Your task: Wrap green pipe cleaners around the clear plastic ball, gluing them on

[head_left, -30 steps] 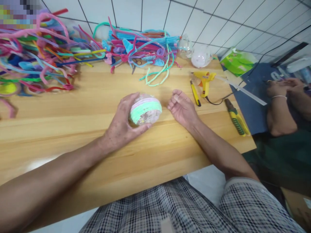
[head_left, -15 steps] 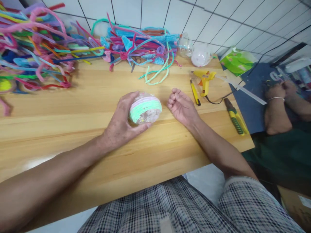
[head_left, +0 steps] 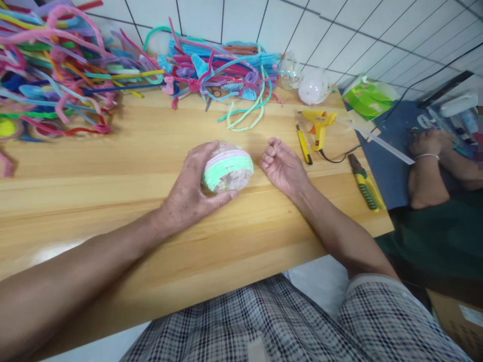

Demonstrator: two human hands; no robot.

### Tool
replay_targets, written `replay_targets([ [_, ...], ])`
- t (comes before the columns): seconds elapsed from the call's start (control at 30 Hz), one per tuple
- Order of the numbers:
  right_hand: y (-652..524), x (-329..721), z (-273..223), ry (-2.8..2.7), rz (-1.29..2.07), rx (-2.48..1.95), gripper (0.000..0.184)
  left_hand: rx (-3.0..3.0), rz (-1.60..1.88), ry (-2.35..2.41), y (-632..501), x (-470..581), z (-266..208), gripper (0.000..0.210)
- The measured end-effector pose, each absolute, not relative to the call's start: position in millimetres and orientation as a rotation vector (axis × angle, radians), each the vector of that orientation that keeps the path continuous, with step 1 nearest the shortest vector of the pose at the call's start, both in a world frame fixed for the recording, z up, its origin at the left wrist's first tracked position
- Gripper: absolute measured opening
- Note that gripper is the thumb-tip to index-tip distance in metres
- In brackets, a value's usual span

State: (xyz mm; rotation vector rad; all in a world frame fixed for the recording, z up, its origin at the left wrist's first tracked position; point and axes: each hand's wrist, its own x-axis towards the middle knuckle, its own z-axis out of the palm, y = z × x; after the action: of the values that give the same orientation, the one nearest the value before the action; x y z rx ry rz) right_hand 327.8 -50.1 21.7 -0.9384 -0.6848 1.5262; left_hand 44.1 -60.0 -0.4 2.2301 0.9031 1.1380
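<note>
So, from the head cam: the left hand [head_left: 186, 188] has the banded ball [head_left: 231, 167] wrapped from its side, fingers bent around the far left edge and thumb along the near, lower edge. The ball sits in front of the person over the wooden table [head_left: 151, 158], well apart from the glue gun [head_left: 320, 123]. The right hand [head_left: 283, 168] is just beside it, not touching, palm turned up and fingers loosely curled. I can't see anything in it, but can't tell if something tiny is tucked between the fingertips.

For holding this well, imo that thumb-against-fingers grip is decent. I'd keep the pressure light, since the ball looks like a thin clear shell under the mint and lilac bands, and keep the thumb off the band edges so they don't get rucked up. Wrist down on the wood probably helps steadiness too.

As for brands, no luck. There's some print on the glue gun's side, way too small to read. The carton [head_left: 445, 311] at lower right has a white label [head_left: 471, 315] and dark marks, none of it legible.
</note>
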Motion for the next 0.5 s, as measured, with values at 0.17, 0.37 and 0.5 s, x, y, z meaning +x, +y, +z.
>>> replay_targets([
  [0.17,-50.9,328.7,20.9,-0.727,1.524,-0.983,0.028,2.246,1.128,0.899,-58.5,43.0,-1.0,0.102],
  [0.37,-50.4,328.3,23.0,-0.689,1.545,-0.966,0.027,2.27,1.168,0.868,-60.3,43.7,-2.6,0.099],
  [0.5,-50.8,326.7,23.7,-0.741,1.541,-0.976,0.034,2.25,1.148,0.889,-60.2,42.3,-1.8,0.106],
])
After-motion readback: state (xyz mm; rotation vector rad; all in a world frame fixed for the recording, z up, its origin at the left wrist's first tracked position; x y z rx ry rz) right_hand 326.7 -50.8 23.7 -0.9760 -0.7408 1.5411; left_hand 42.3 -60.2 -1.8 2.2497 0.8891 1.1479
